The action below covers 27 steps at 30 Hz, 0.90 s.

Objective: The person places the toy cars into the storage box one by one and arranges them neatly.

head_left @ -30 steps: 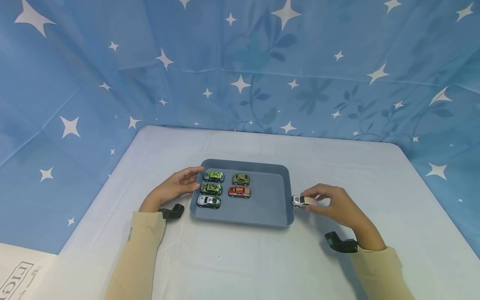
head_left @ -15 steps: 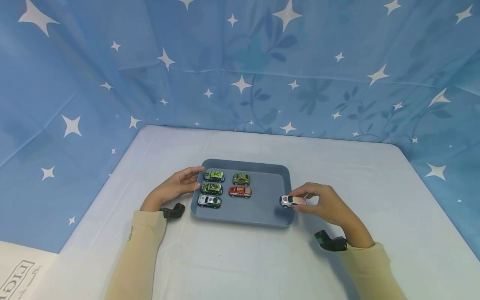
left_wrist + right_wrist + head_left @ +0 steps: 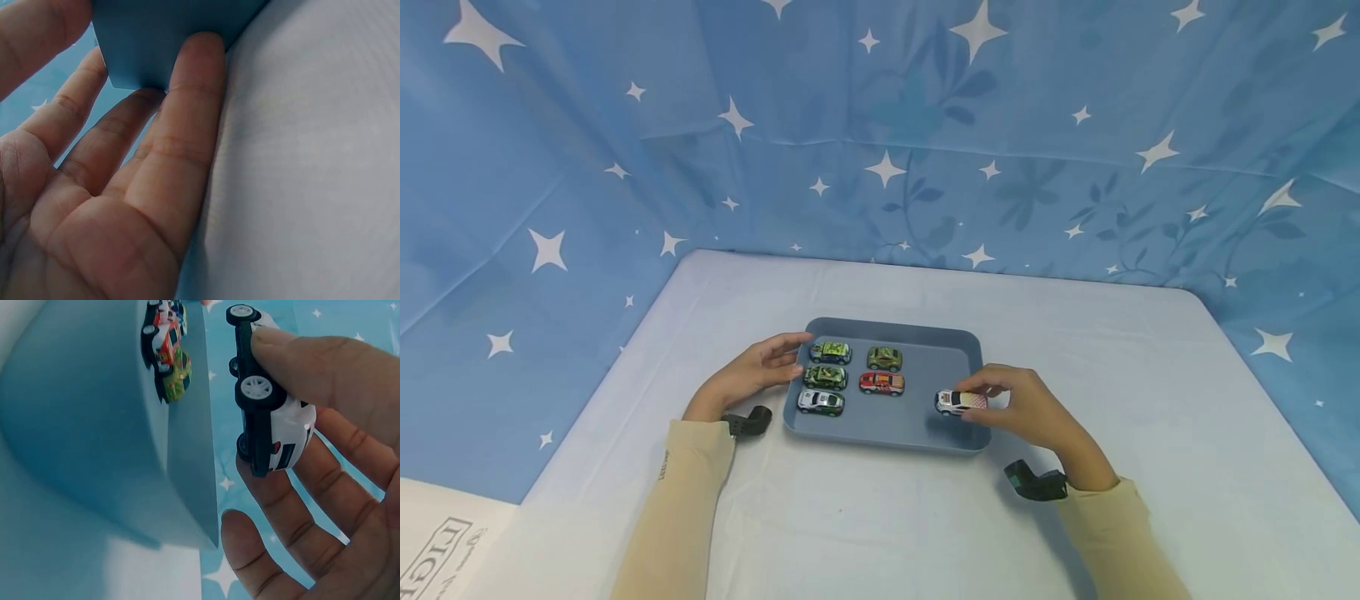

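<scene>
My right hand [image 3: 1022, 408] pinches a white toy car [image 3: 960, 402] with a pinkish patterned rear, holding it raised over the right part of the grey-blue tray [image 3: 880, 433]. In the right wrist view the thumb lies along the side of the toy car [image 3: 262, 406], whose wheels and dark underside show. At the tray's left wall, my left hand [image 3: 748, 372] touches the outside with extended fingers. Inside the tray stand a left column of a yellow-green car [image 3: 831, 352], a green camouflage car [image 3: 825, 377] and a silver car [image 3: 821, 402]. Beside them are an olive car [image 3: 884, 358] and a red car [image 3: 882, 383].
The tray stands on a white-covered table [image 3: 880, 525]. A blue curtain [image 3: 880, 125] with white stars hangs behind and at the sides. Printed white material [image 3: 445, 542] lies at the lower left. Each wrist wears a black camera.
My right hand has carried the white toy car leftward, from outside the tray's right rim to over the tray. The left hand has stayed at the left wall.
</scene>
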Available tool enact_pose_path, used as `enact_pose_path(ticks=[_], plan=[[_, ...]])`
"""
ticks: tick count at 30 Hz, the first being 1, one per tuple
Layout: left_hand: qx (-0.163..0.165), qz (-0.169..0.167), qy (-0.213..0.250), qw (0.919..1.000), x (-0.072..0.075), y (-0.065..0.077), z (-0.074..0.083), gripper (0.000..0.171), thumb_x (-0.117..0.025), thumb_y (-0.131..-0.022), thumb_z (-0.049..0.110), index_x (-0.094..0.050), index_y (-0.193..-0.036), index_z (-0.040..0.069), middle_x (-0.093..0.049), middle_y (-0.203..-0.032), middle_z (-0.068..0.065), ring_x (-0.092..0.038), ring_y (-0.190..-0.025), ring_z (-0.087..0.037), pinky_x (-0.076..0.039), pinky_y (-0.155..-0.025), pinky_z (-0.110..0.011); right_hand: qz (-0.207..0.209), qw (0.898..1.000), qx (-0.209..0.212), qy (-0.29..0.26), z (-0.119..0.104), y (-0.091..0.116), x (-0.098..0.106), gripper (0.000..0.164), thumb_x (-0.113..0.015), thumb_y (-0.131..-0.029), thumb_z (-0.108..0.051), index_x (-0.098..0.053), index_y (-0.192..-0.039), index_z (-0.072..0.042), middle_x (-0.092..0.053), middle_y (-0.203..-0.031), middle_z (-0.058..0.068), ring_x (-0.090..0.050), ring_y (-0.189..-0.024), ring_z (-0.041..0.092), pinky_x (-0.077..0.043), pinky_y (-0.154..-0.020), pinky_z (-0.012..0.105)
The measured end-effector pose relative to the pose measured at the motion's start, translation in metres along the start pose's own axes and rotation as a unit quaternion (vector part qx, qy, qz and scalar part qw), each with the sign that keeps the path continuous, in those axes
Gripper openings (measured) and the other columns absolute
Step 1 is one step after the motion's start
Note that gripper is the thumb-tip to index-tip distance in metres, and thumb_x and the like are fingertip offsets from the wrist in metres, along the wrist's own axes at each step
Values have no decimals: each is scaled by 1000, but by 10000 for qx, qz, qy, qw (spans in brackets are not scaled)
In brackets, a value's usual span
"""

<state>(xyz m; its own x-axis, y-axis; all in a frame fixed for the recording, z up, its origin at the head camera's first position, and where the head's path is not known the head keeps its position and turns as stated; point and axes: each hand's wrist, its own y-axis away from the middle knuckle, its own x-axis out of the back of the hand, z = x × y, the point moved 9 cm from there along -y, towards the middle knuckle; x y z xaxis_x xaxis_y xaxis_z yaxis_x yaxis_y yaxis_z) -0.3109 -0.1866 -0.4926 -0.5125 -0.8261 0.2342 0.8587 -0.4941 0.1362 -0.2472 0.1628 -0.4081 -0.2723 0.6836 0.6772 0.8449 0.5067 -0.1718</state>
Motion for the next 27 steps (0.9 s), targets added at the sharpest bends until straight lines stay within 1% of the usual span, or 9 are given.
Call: enact_pose_path(ticks=[5,9,15,18,23,27], plan=[[49,14,31,10000,0,-1,2,69,-67,-108,17,-35,-168,2,-24,-176,-24,-21,-161,-52,-30,-126,-62,-105,9997,-193,-63,1,-7,-10,30,-91,-86,-2,-81,-115,-3,-74,-103,0,-68,-90,17,-61,-81,41],[83,31,79,9999,-1,-1,2,68,-67,-108,15,-35,-168,2,-25,-176,-24,-22,-161,-51,-30,-127,-61,-153,9997,-183,-58,-1,-11,-17,29,-90,-87,-1,-81,-115,-3,-75,-104,1,-68,-90,17,-62,-82,47],[132,55,82,9999,-1,-1,2,68,-67,-108,15,-36,-168,2,-25,-176,-24,-23,-161,-50,-31,-126,-61,-162,9998,-149,18,-6,-17,-24,28,-90,-87,-3,-81,-113,-3,-76,-104,0,-67,-93,13,-61,-86,45],[135,48,113,9998,-1,-1,1,68,-66,-109,15,-35,-168,2,-25,-176,-24,-22,-161,-50,-31,-126,-61,-193,9996,-189,-5,-8,-19,-28,28,-90,-87,-2,-81,-114,-3,-77,-105,1,-67,-93,15,-61,-87,46],[142,38,147,9998,0,-1,1,68,-67,-109,15,-35,-168,2,-25,-176,-24,-23,-161,-49,-31,-126,-61,-269,9994,-235,-13,-10,-24,-33,28,-90,-88,-4,-81,-114,-3,-78,-106,2,-67,-93,17,-59,-87,43],[159,51,157,9997,0,-1,0,68,-67,-108,14,-36,-168,2,-26,-176,-24,-24,-161,-49,-31,-126,-61,-266,9994,-199,11,-12,-27,-37,27,-90,-88,-3,-81,-114,-3,-78,-107,3,-67,-93,17,-60,-87,45]])
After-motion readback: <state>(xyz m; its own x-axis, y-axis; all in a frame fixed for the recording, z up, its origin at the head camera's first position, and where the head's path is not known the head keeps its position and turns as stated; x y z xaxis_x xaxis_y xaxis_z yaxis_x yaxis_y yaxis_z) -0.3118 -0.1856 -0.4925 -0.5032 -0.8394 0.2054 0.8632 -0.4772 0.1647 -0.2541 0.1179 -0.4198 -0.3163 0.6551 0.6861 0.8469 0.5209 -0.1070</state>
